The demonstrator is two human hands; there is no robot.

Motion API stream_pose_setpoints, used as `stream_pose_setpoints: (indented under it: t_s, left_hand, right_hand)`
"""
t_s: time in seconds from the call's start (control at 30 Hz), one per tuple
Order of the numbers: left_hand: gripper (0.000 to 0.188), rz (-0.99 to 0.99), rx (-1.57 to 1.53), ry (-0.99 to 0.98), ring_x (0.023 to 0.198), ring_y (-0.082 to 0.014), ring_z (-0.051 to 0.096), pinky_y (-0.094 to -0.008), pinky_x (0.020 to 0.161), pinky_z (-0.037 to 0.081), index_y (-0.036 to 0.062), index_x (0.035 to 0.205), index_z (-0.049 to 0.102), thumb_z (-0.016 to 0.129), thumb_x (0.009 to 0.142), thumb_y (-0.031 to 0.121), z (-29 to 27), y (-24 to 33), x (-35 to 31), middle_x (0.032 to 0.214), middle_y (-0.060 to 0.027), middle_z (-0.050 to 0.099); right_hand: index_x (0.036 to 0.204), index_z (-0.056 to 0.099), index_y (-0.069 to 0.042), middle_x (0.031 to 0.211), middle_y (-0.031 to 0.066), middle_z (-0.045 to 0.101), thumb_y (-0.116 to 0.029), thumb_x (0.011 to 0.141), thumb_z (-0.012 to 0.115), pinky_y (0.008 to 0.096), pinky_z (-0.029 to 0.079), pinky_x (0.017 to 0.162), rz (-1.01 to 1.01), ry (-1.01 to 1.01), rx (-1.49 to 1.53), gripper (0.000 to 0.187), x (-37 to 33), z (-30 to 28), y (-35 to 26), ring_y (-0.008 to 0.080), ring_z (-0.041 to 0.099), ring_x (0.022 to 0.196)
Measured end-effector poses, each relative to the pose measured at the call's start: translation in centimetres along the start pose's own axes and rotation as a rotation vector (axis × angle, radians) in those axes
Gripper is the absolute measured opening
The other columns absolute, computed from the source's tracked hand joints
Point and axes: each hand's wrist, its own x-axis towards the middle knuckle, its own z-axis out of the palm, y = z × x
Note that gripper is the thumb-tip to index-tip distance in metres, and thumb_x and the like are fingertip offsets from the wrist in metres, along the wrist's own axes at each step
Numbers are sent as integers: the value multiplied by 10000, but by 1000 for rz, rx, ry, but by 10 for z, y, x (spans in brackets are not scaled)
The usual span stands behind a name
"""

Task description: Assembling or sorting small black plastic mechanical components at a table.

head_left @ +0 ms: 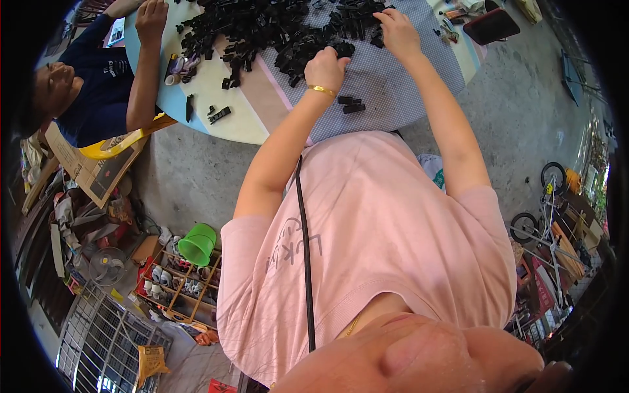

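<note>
A large heap of small black plastic pieces [275,29] spreads over the far part of a round table [252,108]. At the near edge of the heap is my left hand [325,70], a gold bracelet on its wrist. Its fingers are curled in, and what they hold is hidden. Farther right, my right hand [398,36] reaches to the heap's right part, fingers stretched out with their tips at the pieces. Two or so loose black pieces [352,105] lie near me, just below my left hand.
Across at the left sits another person in a dark shirt [98,85], one hand [151,23] raised over the table. A few stray black pieces [219,115] lie by the table's left edge. A dark phone-like object [491,26] is at the right rim. A black cord [305,249] hangs down my front.
</note>
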Motion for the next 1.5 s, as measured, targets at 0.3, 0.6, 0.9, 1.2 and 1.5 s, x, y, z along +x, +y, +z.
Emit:
stream_pose_setpoints:
  t_s: [0.3, 0.6, 0.9, 1.2, 1.5]
  left_hand:
    - [213, -1, 10, 62, 729, -300, 592, -380, 643, 477, 54, 835, 554, 610, 752, 242, 6, -15, 8, 801, -121, 604]
    - [220, -90, 39, 36, 727, -313, 594, -397, 655, 471, 46, 773, 580, 587, 769, 266, -1, -2, 23, 749, -133, 614]
    - [126, 376, 75, 237, 577, -245, 550, -352, 488, 460, 87, 703, 492, 570, 738, 179, -8, -28, 1, 652, -67, 506]
    - [88, 655, 35, 66, 664, -211, 538, -306, 554, 461, 95, 784, 549, 597, 711, 105, -10, -67, -48, 781, -35, 547]
    - [222, 186, -457, -10, 634, -213, 565, -284, 562, 460, 35, 901, 602, 649, 686, 61, -29, -32, -44, 812, -97, 568]
  right_hand:
    - [1015, 579, -145, 976, 13, 555, -201, 793, 572, 339, 483, 742, -65, -83, -52, 229, 11, 2, 11, 214, 538, 915]
    - [879, 591, -103, 842, 2, 581, -251, 776, 591, 320, 490, 649, -124, -123, -71, 180, 23, -4, 11, 187, 572, 817]
    - [834, 575, -65, 802, 57, 608, -210, 730, 598, 337, 485, 615, 44, -55, 186, 179, -8, -19, -18, 234, 592, 723]
    - [831, 548, -33, 780, 105, 573, -151, 702, 599, 347, 485, 624, 98, -213, 328, 182, -40, -20, -40, 266, 586, 703]
    - [1013, 574, -12, 824, 28, 622, -153, 768, 629, 211, 456, 568, 648, -530, 1185, 288, -54, -20, -48, 69, 561, 669]
